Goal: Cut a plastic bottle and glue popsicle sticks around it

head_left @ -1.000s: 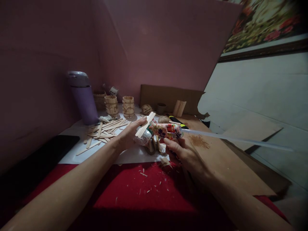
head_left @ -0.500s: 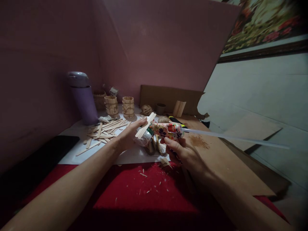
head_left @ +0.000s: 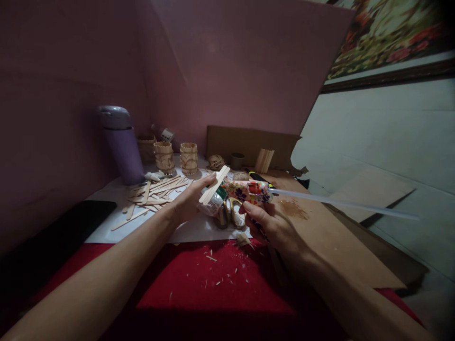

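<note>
Left grip (head_left: 195, 196) is closed on what look like 2 flat pale wooden craft sticks (head_left: 214, 185), thumb at their edge, probably to leave the upper faces clear. Right grip (head_left: 268, 221) wraps a flower-patterned glue gun (head_left: 242, 190) (a long translucent rod (head_left: 337, 201) juts from its rear), seemingly angled to bring its front near the sticks, above the red-cloth-covered table (head_left: 199, 289).

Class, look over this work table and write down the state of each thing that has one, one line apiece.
Left hand: closed on sticks
Held sticks: side by side, slanted
Right hand: gripping glue gun
Glue gun: held sideways
Glue stick: jutting from gun's rear
Purple flask: upright, capped
Loose sticks: heaped
Twine ball: wound
Scissors: blades hidden, cannot tell
Red cloth: littered with scraps
</note>
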Motion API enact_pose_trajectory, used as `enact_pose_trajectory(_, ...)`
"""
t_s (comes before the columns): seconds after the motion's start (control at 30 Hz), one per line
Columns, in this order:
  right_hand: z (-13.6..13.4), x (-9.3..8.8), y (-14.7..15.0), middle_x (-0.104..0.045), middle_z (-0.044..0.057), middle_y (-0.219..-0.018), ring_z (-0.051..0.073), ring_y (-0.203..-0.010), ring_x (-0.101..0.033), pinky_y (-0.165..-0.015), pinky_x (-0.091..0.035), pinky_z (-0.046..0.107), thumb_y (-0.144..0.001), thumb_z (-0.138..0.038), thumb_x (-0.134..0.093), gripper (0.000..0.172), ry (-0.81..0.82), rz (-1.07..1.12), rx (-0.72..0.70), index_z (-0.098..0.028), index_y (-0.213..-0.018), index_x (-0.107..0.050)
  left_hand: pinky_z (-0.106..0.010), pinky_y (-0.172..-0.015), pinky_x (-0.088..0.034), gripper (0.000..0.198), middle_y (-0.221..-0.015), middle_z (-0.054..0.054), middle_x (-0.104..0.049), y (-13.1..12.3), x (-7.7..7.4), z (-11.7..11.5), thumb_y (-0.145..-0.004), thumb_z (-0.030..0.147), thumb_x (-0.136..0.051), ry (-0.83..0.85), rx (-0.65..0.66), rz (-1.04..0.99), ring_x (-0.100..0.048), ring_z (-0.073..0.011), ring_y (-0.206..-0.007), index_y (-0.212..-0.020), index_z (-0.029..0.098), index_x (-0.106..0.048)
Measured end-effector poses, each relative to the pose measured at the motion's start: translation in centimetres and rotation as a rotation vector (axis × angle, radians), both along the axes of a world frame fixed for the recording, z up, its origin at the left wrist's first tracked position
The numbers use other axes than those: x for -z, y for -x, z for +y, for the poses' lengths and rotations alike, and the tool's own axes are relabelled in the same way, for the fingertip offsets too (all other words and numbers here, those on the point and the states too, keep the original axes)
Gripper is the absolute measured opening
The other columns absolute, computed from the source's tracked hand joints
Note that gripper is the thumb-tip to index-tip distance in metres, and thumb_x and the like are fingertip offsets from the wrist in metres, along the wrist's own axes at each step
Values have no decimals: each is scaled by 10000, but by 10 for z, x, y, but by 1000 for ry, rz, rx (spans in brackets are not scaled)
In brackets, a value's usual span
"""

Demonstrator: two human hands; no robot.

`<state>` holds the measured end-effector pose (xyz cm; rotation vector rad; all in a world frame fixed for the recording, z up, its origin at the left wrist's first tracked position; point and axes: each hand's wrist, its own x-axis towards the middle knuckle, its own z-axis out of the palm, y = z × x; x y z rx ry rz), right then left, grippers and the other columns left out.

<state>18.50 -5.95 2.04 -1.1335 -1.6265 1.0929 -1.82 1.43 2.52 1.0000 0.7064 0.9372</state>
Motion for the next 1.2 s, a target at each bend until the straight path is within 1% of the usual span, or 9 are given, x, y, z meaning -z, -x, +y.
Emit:
enact_pose_trajectory(0.13,-1,-1,0,-475,-24,-512,106,-451,-403,-443,-303,258,-904,-576,-543,425,12,6,8,-174,-791,-624,-318,-528,-520,429,-820,-140,-715,-1,0,-1,-858,497,-616,-10,-8,16,-647,-204,-580,-1019,104,-682)
enact_pose_trajectory(0.33,0,-2,0,-470,-25,-518,108,-461,-404,-446,-304,258,-887,-598,-550,446,8,9,17,-175,-762,-613,-313,-497,-517,436,-844,-141,-713,-2,3,1,-856,501,-607,-4,-42,28,-645,-204,-572,-1045,113,-674)
enact_pose_trajectory(0.47,1,0,-1,-470,-25,-532,106,-469,-411,-449,-310,256,-889,-592,-549,442,3,14,16,-173,-760,-608,-308,-498,-516,436,-837,-140,-710,-3,2,0,-858,493,-612,-10,-25,17,-651,-204,-569,-1050,105,-670)
enact_pose_trajectory(0.6,2,1,-1,-468,-28,-529,101,-460,-400,-442,-302,254,-890,-583,-552,432,1,24,17,-174,-762,-608,-304,-485,-497,475,-775,-130,-704,-3,3,0,-833,516,-634,-20,-29,8,-636,-201,-537,-1052,97,-668)
enact_pose_trajectory(0.77,2,0,0,-468,-31,-535,94,-454,-406,-434,-293,247,-889,-584,-555,433,15,45,30,-172,-763,-600,-310,-496,-504,474,-801,-140,-707,-3,4,1,-839,526,-623,-35,-9,12,-646,-208,-561,-1026,93,-672)
enact_pose_trajectory(0.97,2,-3,1,-456,-38,-535,85,-434,-394,-416,-277,240,-876,-598,-560,443,32,62,32,-172,-758,-584,-298,-493,-498,457,-777,-130,-705,-3,4,0,-835,520,-629,-45,8,-11,-635,-197,-554,-998,94,-672)
enact_pose_trajectory(1.1,1,-6,3,-441,-44,-539,76,-419,-374,-396,-262,233,-866,-575,-570,421,57,99,37,-170,-749,-571,-301,-523,-507,482,-829,-135,-713,-3,6,2,-816,522,-654,-58,7,-29,-649,-201,-589,-1039,96,-663)
enact_pose_trajectory(1.2,1,-5,3,-437,-50,-540,69,-411,-374,-385,-247,224,-866,-570,-573,417,56,124,31,-170,-748,-564,-296,-506,-498,528,-838,-147,-714,-3,8,4,-814,542,-646,-53,7,-11,-640,-197,-569,-1072,81,-657)
